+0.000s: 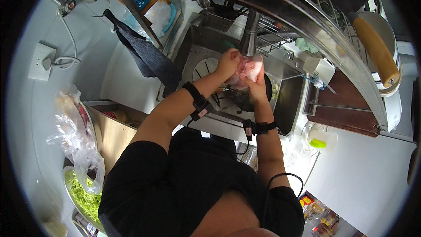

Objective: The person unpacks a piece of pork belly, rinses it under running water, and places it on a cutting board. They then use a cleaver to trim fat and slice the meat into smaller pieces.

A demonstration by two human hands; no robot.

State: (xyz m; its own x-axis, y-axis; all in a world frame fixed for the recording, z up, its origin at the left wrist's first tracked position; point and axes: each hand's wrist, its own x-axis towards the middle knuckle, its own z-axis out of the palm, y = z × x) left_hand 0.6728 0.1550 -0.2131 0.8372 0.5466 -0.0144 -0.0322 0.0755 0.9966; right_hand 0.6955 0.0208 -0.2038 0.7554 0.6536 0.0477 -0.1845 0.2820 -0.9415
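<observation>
Both my hands hold a piece of raw meat [247, 69], pink with a pale layer on its right side, just below the faucet head [249, 41] and over the steel sink [204, 41]. My left hand [227, 65] grips its left edge, with the fingers curled. My right hand [257, 87] holds its right and lower side. Under them in the sink are a dark round pan [269, 89], a pale round item [205, 67] with dark bars across it, and several utensils, partly hidden by the hands and meat. Whether water is running cannot be told.
A dark towel [141, 47] hangs left of the sink. A steel rack [296, 5] arches overhead. Right of the sink are a white cup [318, 69] and a brown board [345, 105]. Shredded green vegetable [84, 197] and plastic-wrapped food [70, 121] lie at the left.
</observation>
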